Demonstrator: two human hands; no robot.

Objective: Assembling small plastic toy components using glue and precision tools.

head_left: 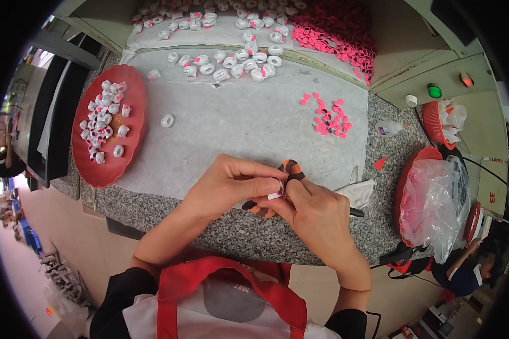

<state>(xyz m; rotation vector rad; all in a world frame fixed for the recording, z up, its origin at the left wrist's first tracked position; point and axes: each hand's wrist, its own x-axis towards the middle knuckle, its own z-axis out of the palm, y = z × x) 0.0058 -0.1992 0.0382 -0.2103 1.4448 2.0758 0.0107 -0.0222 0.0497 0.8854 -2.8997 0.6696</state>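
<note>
Near the front edge of the worktop my two hands meet. My left hand (223, 183) is closed, pinching a small white ring-shaped piece (275, 195) with a dark mark between thumb and fingers. Right against it, my right hand (319, 212) is also closed, its fingertips at the same piece; what they grip is mostly hidden. An orange-and-black striped thing (291, 168) shows above and below the fingertips, and I cannot make out its kind. Beyond my hands, small pink pieces (333, 118) lie scattered on the white sheet (226, 124).
At left, a red scalloped tray (136, 107) holds several white-and-pink pieces. One white ring (167, 120) lies apart. White pieces (232, 62) and a pink heap (345, 42) fill the back shelf. At right are a small bottle (389, 129), a red basket (434, 121) and plastic bags (435, 198).
</note>
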